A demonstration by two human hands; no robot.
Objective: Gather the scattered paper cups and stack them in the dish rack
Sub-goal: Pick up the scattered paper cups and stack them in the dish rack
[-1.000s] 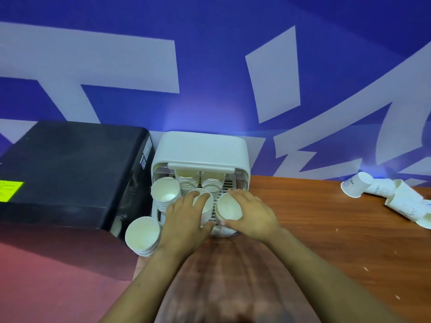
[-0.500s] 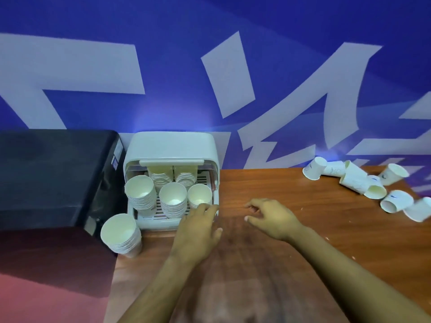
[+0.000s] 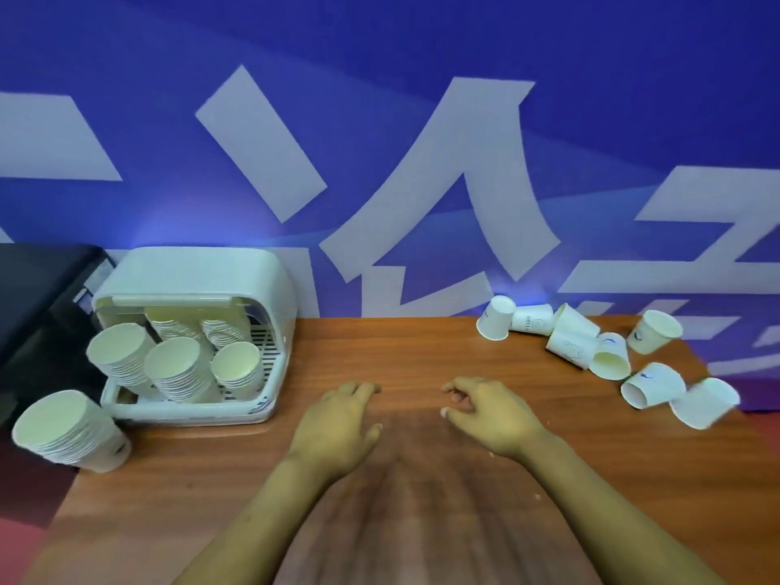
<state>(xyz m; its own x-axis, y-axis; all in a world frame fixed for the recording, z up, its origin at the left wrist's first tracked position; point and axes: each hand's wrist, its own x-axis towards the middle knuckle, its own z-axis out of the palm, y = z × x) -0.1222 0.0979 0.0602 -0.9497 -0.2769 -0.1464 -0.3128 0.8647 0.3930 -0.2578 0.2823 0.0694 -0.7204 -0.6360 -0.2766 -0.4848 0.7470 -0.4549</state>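
Backdrop: blue wall (image 3: 422,57) with large white shapes behind a wooden table (image 3: 422,479).
Dish rack (image 3: 270,289): white, at the table's left end, holding five stacks of paper cups (image 3: 177,365).
Extra stack (image 3: 63,428): stands just left of the rack's front corner.
Scattered cups (image 3: 608,352): about eight lying at the table's right end.
Left hand (image 3: 337,424): over the table, fingers loosely bent, holding nothing.
Right hand (image 3: 494,415): the same, empty, well apart from the scattered cups.

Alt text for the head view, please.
Both hands, left hand and right hand, hover empty over the wooden table. Loose paper cups lie at right; cup stacks fill the white dish rack at left.
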